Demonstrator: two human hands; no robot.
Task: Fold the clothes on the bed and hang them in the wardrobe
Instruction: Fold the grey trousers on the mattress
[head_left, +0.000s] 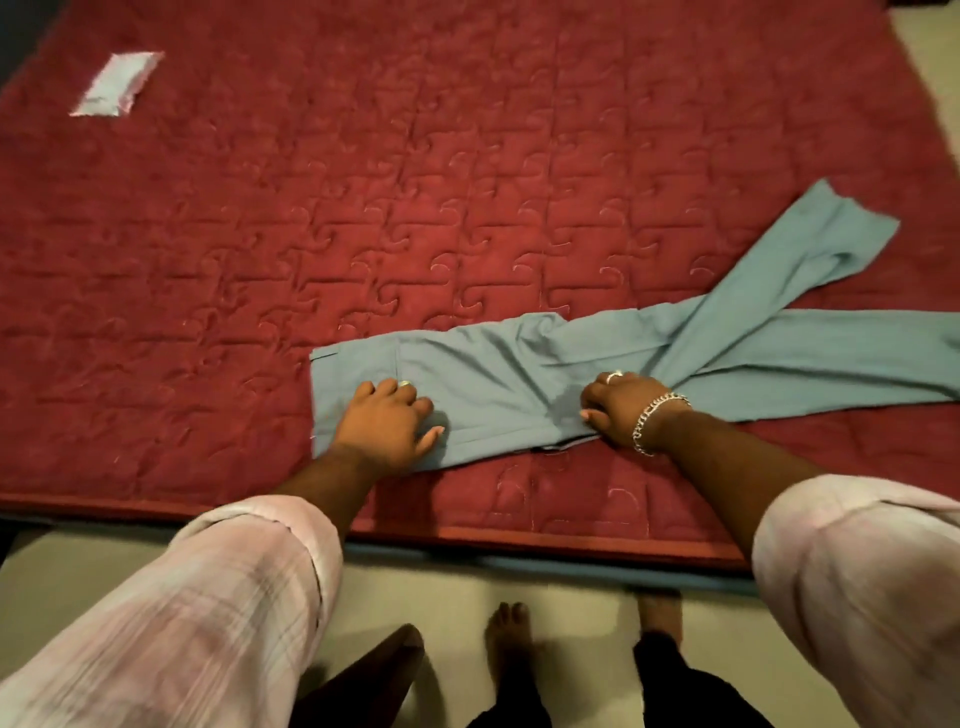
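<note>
bed (467, 156): red quilted | trousers (519, 374); white label (117, 83) far-left

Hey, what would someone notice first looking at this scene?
Blue-grey trousers lie across the near edge of a red quilted mattress, their legs crossing toward the right. The left hand presses flat near the waistband, and the right hand rests at the crotch. A small pale packet sits far left.
</note>
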